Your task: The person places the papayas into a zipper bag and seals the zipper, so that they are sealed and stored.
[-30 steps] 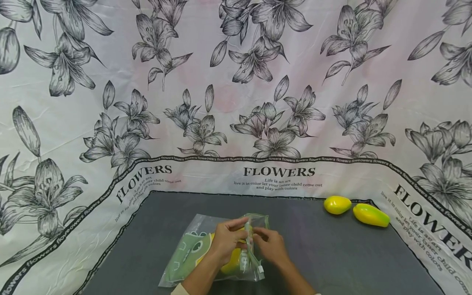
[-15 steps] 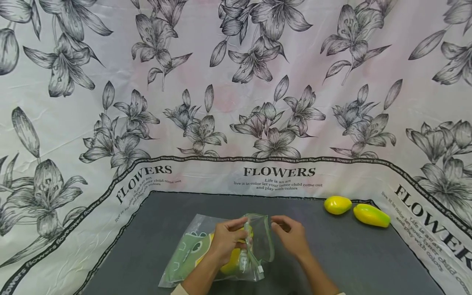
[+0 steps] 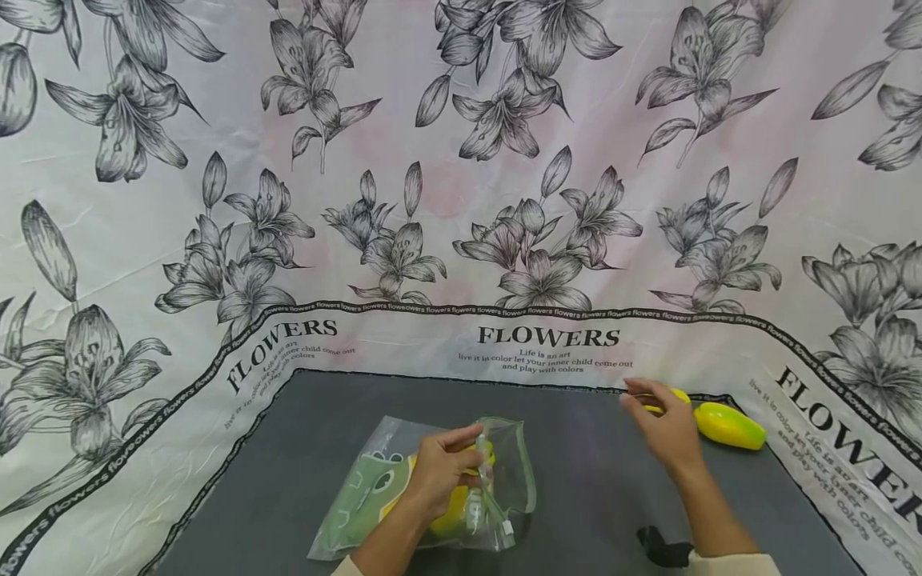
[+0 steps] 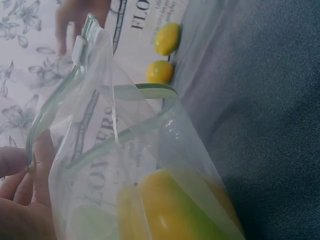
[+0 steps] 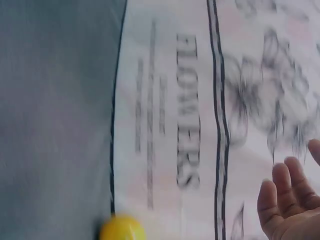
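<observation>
My left hand (image 3: 441, 474) pinches the green zip edge of a clear zip bag (image 3: 513, 460) by its mouth. The bag lies on the dark table, its mouth parted on the right and the slider (image 4: 79, 50) at one end. A green cartoon print (image 3: 360, 500) shows on its left part. Inside sits a yellow-green fruit (image 4: 172, 207), partly covered by my hand in the head view. My right hand (image 3: 666, 424), fingers relaxed and holding nothing, is at a rounded yellow fruit (image 3: 679, 396) and hides most of it. A longer yellow-green fruit (image 3: 731, 426) lies just right.
A white cloth with black flower drawings (image 3: 536, 208) hangs behind and along the sides of the dark grey table (image 3: 576, 496). The two loose fruits are at the back right corner, close to the cloth's lower edge. A black device (image 3: 663, 550) sits at the right wrist.
My right hand has let go of the bag's edge and moved right and back to the loose fruits. The bag's mouth has parted. The left hand keeps its place.
</observation>
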Demonstrator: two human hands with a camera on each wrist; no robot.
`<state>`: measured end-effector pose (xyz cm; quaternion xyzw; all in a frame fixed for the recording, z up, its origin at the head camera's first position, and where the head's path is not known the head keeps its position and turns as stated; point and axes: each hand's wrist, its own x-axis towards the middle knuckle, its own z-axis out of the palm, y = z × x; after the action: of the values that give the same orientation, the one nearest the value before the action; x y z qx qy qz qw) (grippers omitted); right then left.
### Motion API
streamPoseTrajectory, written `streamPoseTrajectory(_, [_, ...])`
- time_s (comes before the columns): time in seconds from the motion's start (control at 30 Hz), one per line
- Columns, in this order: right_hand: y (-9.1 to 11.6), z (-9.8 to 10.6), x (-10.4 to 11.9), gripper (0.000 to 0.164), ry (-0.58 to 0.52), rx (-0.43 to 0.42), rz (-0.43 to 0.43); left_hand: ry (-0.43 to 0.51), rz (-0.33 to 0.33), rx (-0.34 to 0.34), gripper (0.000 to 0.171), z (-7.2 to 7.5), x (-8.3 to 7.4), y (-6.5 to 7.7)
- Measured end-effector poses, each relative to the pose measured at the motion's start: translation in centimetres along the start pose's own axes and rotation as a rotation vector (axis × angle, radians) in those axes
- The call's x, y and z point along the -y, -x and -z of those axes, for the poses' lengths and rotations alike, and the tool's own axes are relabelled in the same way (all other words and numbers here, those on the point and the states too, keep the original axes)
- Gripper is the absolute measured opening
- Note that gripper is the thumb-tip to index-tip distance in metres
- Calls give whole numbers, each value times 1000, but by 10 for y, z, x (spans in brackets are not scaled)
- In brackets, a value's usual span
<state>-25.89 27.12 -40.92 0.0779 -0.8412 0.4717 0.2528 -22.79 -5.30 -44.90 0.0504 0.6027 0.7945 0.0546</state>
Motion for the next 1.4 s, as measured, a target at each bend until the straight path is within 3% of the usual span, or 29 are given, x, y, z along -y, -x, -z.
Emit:
streamPoseTrajectory(0.17, [-18,41,-20,41,66,-74,-16,7,-4,4,43,2,0,-2])
streamPoseTrajectory(0.27, [-24,62,-36,46,114,-122,-75,14,1,9,43,1,1,-1])
streamPoseTrajectory(0.37, [-27,77,-50,50,166,-143,-151,14,10,6,44,0,1,0])
streamPoseTrajectory(0.57, [-28,98,-79,57,170,-132,-264,8,21,-5,44,1,3,5])
streamPoseTrajectory(0.77, [-35,112,-105,62,168,-124,-347,7,7,3,43,1,4,3])
streamPoseTrajectory(0.93, [-40,120,-131,67,203,-77,-493,11,-5,13,44,0,5,0])
streamPoseTrajectory(1.07, [-40,122,-168,74,241,-15,-589,21,-3,10,44,0,7,1])
streamPoseTrajectory(1.23, [-40,117,-214,81,249,1,-655,30,4,7,45,-1,7,3])
streamPoseTrajectory(1.4, [-38,110,-217,82,353,26,-690,35,0,15,45,-1,6,1])
